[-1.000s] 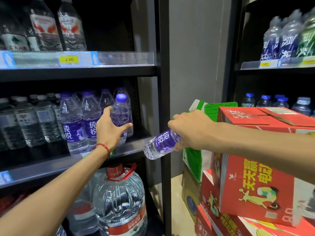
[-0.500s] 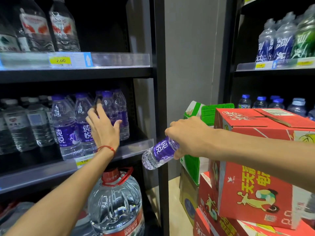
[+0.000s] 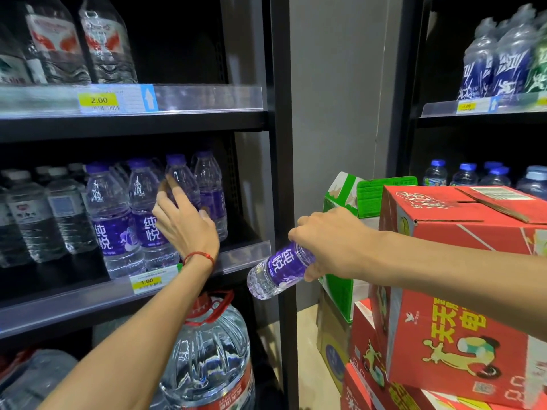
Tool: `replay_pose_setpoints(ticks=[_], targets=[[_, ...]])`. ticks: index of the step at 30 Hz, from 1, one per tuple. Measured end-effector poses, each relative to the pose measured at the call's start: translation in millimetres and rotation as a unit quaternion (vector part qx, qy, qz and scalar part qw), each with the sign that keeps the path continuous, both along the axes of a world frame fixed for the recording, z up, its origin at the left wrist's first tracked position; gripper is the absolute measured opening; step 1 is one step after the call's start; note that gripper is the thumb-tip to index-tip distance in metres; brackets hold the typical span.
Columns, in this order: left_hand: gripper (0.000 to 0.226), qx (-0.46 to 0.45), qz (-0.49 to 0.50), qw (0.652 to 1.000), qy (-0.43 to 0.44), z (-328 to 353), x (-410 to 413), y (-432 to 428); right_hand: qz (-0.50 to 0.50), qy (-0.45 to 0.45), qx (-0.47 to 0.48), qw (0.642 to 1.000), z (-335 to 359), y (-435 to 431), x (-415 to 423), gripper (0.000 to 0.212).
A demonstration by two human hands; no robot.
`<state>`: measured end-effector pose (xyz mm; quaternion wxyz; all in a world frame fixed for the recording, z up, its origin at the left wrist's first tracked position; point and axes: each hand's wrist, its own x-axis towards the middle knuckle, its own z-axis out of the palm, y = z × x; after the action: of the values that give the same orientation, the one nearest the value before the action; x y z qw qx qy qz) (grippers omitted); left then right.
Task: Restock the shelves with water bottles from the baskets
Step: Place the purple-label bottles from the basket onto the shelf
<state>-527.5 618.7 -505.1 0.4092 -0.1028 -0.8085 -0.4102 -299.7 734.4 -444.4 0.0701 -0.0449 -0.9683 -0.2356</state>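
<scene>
Purple-labelled bottle (image 3: 276,270) reading "纯悦" lies tilted in the right hand (image 3: 331,241).

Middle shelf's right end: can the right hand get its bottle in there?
Probably yes: the right hand and its bottle only need to skirt the black upright; the shelf end looks bare, with the left hand over the purple-label row.

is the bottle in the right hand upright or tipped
Tipped. The bottle in the right hand lies slanted, base pointing down and left, neck end hidden inside the grip.
</scene>
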Motion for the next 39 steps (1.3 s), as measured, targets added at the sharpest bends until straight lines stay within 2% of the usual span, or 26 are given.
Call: replay_pose_setpoints(ticks=[5,7,9,11,12,13,14,15,16,17,19,22,26,28,30,31,33,35,36,38,39], targets=[[0.079,-0.014,-0.027,1.0,0.006,-4,5,-6,0.014,0.006,0.01,1.0,-1,-4,-2,0.061],[0.077,0.022,-0.057,0.998,0.016,-4,12,-11,0.028,0.012,0.027,0.999,0,-8,0,0.06],[0.075,0.073,-0.131,0.987,0.049,-3,25,-20,0.054,0.015,0.064,0.996,2,-12,0,0.061],[0.072,0.072,-0.262,0.961,0.046,0,40,-35,0.094,0.011,0.105,0.99,4,-16,-1,0.062],[0.071,0.051,-0.351,0.935,0.008,3,49,-46,0.112,0.012,0.118,0.987,5,-17,-2,0.061],[0.073,0.017,-0.446,0.892,-0.065,8,58,-58,0.125,0.014,0.128,0.984,6,-19,-2,0.059],[0.077,-0.029,-0.527,0.834,-0.158,11,66,-68,0.139,0.017,0.136,0.981,8,-21,-2,0.058],[0.081,-0.086,-0.579,0.774,-0.242,13,72,-78,0.155,0.02,0.143,0.977,10,-22,-3,0.058],[0.085,-0.15,-0.599,0.732,-0.288,14,79,-86,0.173,0.023,0.152,0.973,13,-24,-4,0.059],[0.087,-0.213,-0.592,0.722,-0.289,11,83,-91,0.19,0.026,0.159,0.969,15,-26,-5,0.062],[0.081,-0.267,-0.557,0.75,-0.235,2,89,-94,0.216,0.037,0.166,0.961,20,-30,-7,0.066],[0.063,-0.242,-0.496,0.815,-0.176,3,92,-97,0.234,0.051,0.162,0.957,21,-35,-8,0.067],[0.054,-0.259,-0.444,0.848,-0.13,-2,92,-105,0.257,0.104,0.164,0.947,9,-32,-13,0.067],[0.053,-0.224,-0.446,0.854,-0.148,-9,91,-109,0.291,0.177,0.115,0.933,-3,-28,-12,0.057],[0.046,-0.164,-0.454,0.86,-0.168,-16,90,-110,0.344,0.288,0.006,0.894,-18,-32,-8,0.034],[0.042,-0.132,-0.456,0.863,-0.176,-19,91,-110,0.344,0.348,-0.085,0.868,-29,-38,-6,0.026],[0.034,-0.072,-0.449,0.873,-0.179,-23,95,-111,0.255,0.421,-0.32,0.809,-52,-56,-4,0.028],[0.032,-0.04,-0.442,0.878,-0.18,-24,99,-110,0.134,0.381,-0.551,0.731,-64,-73,-13,0.043],[0.034,-0.036,-0.437,0.882,-0.175,-23,101,-111,0.103,0.338,-0.632,0.69,-66,-78,-19,0.05],[0.034,-0.033,-0.428,0.888,-0.166,-22,104,-111,0.094,0.284,-0.713,0.634,-65,-82,-33,0.056],[0.032,-0.03,-0.425,0.89,-0.165,-21,106,-112,0.098,0.277,-0.727,0.62,-63,-82,-39,0.057]])
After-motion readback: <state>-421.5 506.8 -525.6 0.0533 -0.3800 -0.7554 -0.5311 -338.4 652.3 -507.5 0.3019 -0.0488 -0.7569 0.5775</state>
